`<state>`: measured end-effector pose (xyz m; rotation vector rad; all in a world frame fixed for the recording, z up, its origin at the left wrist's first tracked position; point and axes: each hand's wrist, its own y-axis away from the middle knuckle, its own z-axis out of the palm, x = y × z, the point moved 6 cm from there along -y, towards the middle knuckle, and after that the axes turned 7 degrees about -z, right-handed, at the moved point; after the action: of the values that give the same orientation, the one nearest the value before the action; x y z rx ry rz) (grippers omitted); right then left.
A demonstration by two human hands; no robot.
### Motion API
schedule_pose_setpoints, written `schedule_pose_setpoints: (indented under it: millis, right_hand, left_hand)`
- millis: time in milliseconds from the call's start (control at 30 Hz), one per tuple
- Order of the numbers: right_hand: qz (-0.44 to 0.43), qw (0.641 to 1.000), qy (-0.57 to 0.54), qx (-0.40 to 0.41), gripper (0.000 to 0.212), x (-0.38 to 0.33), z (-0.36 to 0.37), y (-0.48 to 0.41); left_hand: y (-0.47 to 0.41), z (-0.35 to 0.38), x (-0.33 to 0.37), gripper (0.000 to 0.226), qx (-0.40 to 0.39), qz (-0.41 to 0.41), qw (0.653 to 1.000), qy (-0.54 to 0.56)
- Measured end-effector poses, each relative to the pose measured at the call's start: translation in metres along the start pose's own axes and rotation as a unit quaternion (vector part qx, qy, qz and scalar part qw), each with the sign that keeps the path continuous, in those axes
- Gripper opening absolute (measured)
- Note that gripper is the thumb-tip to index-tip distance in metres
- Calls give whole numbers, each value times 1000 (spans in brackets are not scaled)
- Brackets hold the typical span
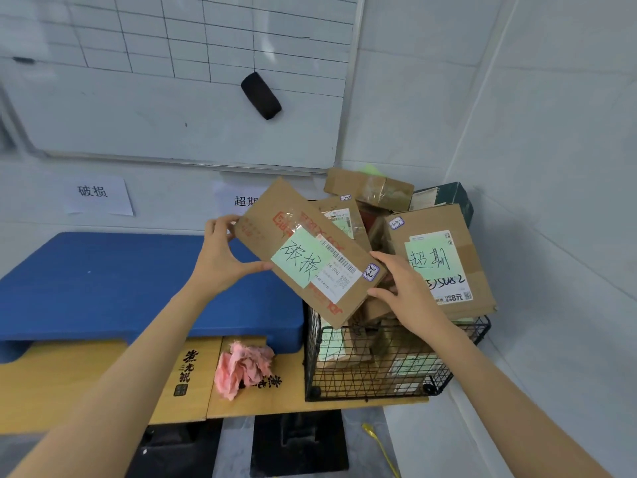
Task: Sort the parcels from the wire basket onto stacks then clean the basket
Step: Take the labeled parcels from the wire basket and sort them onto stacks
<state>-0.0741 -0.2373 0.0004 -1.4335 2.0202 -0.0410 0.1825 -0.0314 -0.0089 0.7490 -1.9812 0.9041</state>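
Left grip (220, 257): thumb and fingers pinch the flat parcel's left end, up and left of the wire basket.
Right grip (406, 291): fingers and thumb curled round the same parcel's right end, over the basket.
Flat parcel (272, 215): brown cardboard, tilted, held clear above the basket's left side; green note and shipping label face up.
Wire basket (362, 374): black mesh, standing on the yellow surface (103, 381), heaped with parcels.
Second parcel (458, 222): atop the heap, basket's right side, green note on it.
Blue platform (120, 277): just left of the basket.
Pink cloth (241, 367): crumpled on the surface, near the basket's left wall.
Whiteboard (172, 108): on the wall, above and left of the basket; black eraser (261, 95) on it.
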Motion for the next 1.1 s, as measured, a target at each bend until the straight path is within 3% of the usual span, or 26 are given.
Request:
schedule_pose_setpoints:
  millis: [233,367,500,600,833,1100]
  right_hand:
    - [23,998,-37,37,83,-2,10,-10]
    - [51,988,-117,83,94,-6,11,-10]
    - [58,984,-128,109,89,-9,11,-5]
    - [53,989,-104,92,86,-6,16,1]
    - [39,990,-130,32,101,-13,24,11]
    - [4,978,-190,88,80,-45,-10,-29]
  left_hand:
    - [39,2,-30,86,13,-43,999,26]
    - [56,7,-40,89,35,-67,997,24]
    - [66,9,-42,94,50,-75,996,12]
    - [73,10,-43,94,57,-76,995,4]
    - [88,6,-31,88,82,-93,992,13]
    - [73,-38,26,87,147,-58,987,38]
